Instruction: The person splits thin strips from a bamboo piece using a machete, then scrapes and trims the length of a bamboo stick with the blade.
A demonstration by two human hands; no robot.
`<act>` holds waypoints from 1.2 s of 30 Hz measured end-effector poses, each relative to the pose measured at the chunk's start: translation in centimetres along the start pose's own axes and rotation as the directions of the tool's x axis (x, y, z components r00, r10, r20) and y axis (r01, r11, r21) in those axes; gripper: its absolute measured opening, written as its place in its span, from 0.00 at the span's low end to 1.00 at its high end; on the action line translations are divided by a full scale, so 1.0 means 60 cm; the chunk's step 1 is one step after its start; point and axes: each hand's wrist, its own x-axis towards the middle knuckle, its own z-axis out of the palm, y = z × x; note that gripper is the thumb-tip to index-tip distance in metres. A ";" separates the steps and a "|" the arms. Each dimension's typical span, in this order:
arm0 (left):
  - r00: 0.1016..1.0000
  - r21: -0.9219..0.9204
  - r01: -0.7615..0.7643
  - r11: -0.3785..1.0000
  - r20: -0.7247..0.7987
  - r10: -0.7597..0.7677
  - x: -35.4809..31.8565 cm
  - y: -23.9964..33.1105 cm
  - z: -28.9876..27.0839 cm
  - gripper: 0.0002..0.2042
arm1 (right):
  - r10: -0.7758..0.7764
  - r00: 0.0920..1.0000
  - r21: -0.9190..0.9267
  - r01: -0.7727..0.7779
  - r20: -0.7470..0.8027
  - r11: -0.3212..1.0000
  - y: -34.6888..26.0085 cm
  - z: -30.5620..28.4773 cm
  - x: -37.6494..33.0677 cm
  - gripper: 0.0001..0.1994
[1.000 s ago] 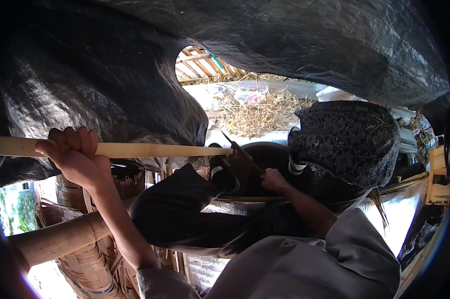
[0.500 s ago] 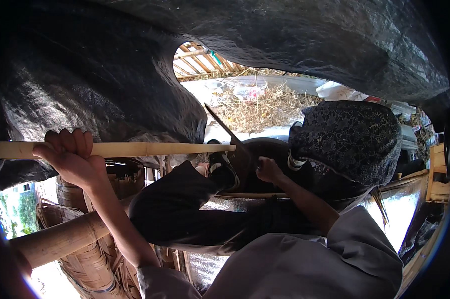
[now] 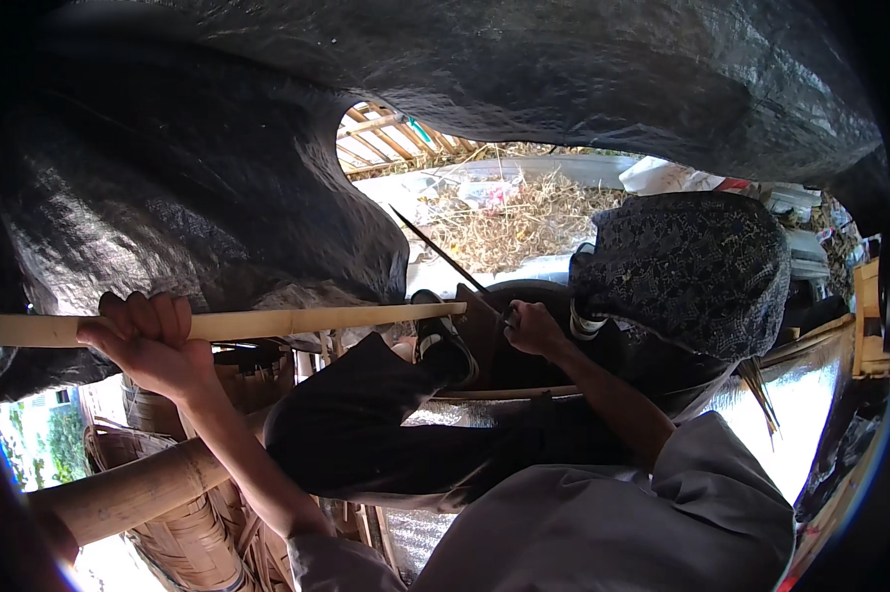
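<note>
My left hand point(image 3: 154, 345) is closed around a long, pale bamboo strip point(image 3: 336, 317), which lies nearly level from the left edge of the view to just left of my right hand point(image 3: 537, 331). My right hand is wrapped around the handle of a long, dark-bladed knife point(image 3: 437, 249). Its thin blade slants up and to the left, beyond the strip's right end. Close to that end is a flat brown surface point(image 3: 478, 324), partly hidden; I cannot tell what it belongs to. My shoe point(image 3: 445, 345) is just under the strip.
Dark plastic sheeting point(image 3: 198, 178) hangs across the top and left. A thick bamboo pole point(image 3: 139, 488) and woven bamboo baskets point(image 3: 193, 543) are at lower left. Dark patterned cloth point(image 3: 686, 271) bulges at right, and dry straw point(image 3: 524, 217) lies beyond.
The strip's left part and my left hand have dropped slightly, and its right end sits a little lower. The knife's blade has turned and shifted slightly left.
</note>
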 end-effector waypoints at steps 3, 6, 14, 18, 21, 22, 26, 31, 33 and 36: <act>0.999 -0.022 0.025 0.999 0.045 -0.024 -0.003 0.002 0.010 0.23 | -0.088 0.975 0.006 0.091 -0.203 0.996 0.023 0.004 0.006 0.19; 0.998 -0.025 0.008 1.000 0.068 -0.006 -0.003 0.009 0.010 0.23 | -0.055 0.975 -0.001 0.057 -0.215 0.998 0.035 -0.002 0.001 0.20; 0.997 0.040 0.008 0.999 -0.080 -0.005 -0.004 -0.014 0.024 0.23 | -0.005 0.979 0.081 0.022 -0.203 0.996 0.037 -0.005 -0.002 0.22; 0.998 -0.016 -0.001 1.000 0.068 0.002 -0.010 -0.008 0.012 0.23 | -0.045 0.984 0.039 0.053 -0.174 0.998 0.025 -0.004 0.000 0.22; 0.995 -0.032 -0.004 0.999 0.103 0.007 -0.017 -0.002 -0.014 0.22 | -0.078 0.959 0.127 0.116 -0.272 0.985 0.028 0.012 0.002 0.21; 0.994 -0.046 0.003 0.999 0.107 0.001 -0.023 0.001 -0.023 0.22 | -0.074 0.959 0.126 0.112 -0.273 0.986 0.043 0.028 0.007 0.21; 0.998 -0.102 -0.024 0.994 0.058 0.030 -0.050 0.015 -0.068 0.22 | 0.005 0.989 0.027 -0.001 -0.145 1.000 0.105 0.070 0.015 0.17; 0.983 0.017 -0.085 0.996 -0.159 0.086 -0.077 0.024 -0.085 0.22 | 0.038 0.998 -0.250 -0.023 0.055 0.968 0.110 0.077 0.014 0.14; 0.974 0.092 -0.084 0.992 -0.201 0.101 -0.082 0.026 -0.067 0.22 | 0.043 0.984 0.130 -0.020 -0.174 0.991 0.069 0.063 0.027 0.13; 0.950 0.208 -0.088 0.974 -0.276 0.145 -0.081 0.026 -0.045 0.22 | -0.013 0.973 0.221 0.065 -0.230 0.973 0.023 0.033 0.026 0.12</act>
